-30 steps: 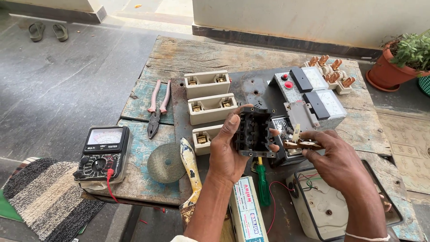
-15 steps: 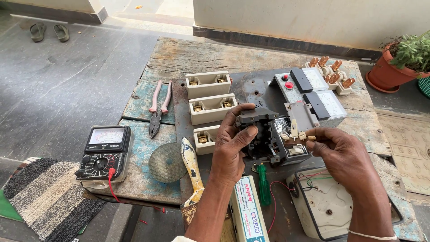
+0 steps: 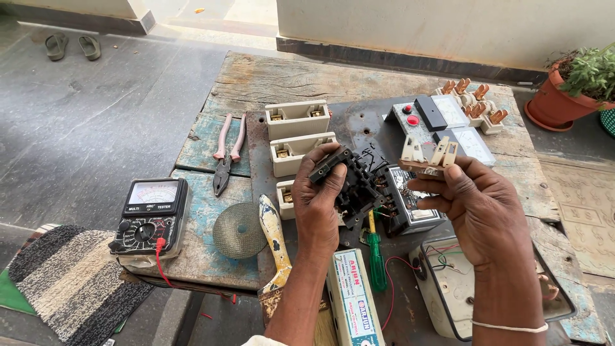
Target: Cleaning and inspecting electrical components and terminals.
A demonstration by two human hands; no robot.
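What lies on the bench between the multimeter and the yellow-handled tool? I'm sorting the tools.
In the head view, a round grey disc lies flat on the worn boards between the multimeter and the yellow-handled tool.

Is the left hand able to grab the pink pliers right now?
Probably not right away: the left hand is busy gripping a black switch block. The pliers lie uncovered on the table to its left, so nothing blocks the way once that hand lets go.

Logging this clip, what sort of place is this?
Likely an informal outdoor electrical repair bench: a worn wooden table on a paved floor, with an analog multimeter, pliers and ceramic fuse holders.
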